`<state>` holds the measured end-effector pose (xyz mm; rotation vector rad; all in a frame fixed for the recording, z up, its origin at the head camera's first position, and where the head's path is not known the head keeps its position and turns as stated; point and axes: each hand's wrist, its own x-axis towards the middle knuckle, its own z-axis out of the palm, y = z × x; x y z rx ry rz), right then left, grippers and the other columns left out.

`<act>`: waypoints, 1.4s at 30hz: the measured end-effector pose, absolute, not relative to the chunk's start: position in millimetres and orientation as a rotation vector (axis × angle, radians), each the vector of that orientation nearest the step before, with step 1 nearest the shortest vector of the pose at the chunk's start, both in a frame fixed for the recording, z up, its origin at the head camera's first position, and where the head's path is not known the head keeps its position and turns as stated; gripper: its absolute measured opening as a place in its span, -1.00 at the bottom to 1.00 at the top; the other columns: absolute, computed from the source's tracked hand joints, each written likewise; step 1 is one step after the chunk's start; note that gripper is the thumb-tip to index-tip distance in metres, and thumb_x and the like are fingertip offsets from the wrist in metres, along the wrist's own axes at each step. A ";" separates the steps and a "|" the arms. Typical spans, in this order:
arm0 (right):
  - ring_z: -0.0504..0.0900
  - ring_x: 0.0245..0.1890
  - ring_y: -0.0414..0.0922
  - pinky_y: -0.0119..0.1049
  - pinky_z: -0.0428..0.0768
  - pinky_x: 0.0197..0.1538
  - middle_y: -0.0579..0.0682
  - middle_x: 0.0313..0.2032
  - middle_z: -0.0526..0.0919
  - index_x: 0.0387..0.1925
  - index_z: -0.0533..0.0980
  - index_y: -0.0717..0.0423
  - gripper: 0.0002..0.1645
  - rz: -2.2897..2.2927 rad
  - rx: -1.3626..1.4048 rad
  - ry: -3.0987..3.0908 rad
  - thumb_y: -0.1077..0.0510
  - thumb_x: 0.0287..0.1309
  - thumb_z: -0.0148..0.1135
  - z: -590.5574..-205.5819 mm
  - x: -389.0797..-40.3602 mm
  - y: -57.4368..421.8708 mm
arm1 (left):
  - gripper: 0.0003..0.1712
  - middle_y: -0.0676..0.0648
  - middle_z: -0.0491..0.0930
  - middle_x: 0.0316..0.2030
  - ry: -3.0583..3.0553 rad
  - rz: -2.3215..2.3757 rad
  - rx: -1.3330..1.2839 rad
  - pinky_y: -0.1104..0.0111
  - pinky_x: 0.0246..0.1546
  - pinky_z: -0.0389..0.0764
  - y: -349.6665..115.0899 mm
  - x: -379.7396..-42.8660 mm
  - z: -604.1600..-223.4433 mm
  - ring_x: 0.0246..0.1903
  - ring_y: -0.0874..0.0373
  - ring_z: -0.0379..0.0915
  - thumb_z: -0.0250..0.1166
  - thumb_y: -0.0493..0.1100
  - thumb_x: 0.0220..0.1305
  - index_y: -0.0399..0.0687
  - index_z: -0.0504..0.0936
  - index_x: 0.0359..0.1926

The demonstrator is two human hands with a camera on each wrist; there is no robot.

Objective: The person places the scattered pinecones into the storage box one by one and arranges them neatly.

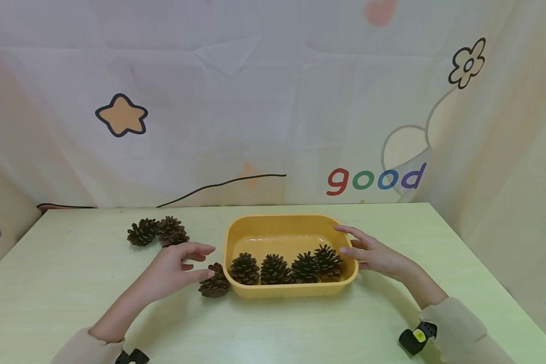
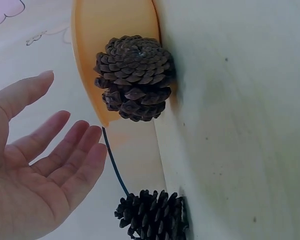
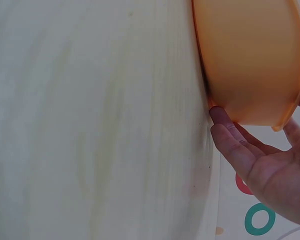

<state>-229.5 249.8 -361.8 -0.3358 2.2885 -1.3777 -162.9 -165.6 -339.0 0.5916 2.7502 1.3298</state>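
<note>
"Where's the loose pine cone (image 1: 215,285), taking twelve as the far side of the yellow tub (image 1: 291,290)?"

"On the surface (image 1: 277,333) at eight o'clock, just beside the tub; I can't tell whether they touch."

"And the hands?"

"The left hand (image 1: 168,268) is by that cone, fingers loosely spread, holding nothing. The right hand (image 1: 377,255) grasps the tub's edge at three."

"How would you pick the cone up?"

"Lower the left hand over it, thumb at six, fingers at twelve, so the tub wall doesn't crowd the grip. Close gently round the body; pinching only the scale tips could let it slip."

"And the right?"

"Hold firm, since a knock could slide the tub. Lift straight, clear of the rim. Four cones (image 1: 275,270) line the six o'clock side inside; the floor towards twelve would give more room."
</note>
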 end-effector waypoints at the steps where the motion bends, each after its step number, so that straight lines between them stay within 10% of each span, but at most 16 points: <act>1: 0.08 0.26 0.34 0.08 0.42 0.07 0.28 0.36 -0.12 0.39 -0.06 -0.08 -0.19 -1.378 -0.337 2.288 -0.05 0.22 0.08 -361.8 -229.4 249.9 | -0.47 -0.17 0.53 -0.01 2.740 1.332 0.578 0.20 -0.10 0.55 -165.6 -162.8 -339.9 -0.07 -0.01 0.48 0.36 -0.08 0.05 -0.21 0.52 0.04; 42: 0.10 0.26 0.33 0.08 0.42 0.08 0.29 0.35 -0.10 0.39 -0.05 -0.09 -0.22 -1.377 -0.316 2.294 -0.01 0.24 0.07 -361.5 -229.2 249.5 | -0.29 -0.16 0.57 -0.16 2.701 0.946 0.296 0.10 -0.20 0.55 -152.7 -172.8 -347.5 -0.15 -0.08 0.48 0.35 0.07 0.02 -0.35 0.44 0.07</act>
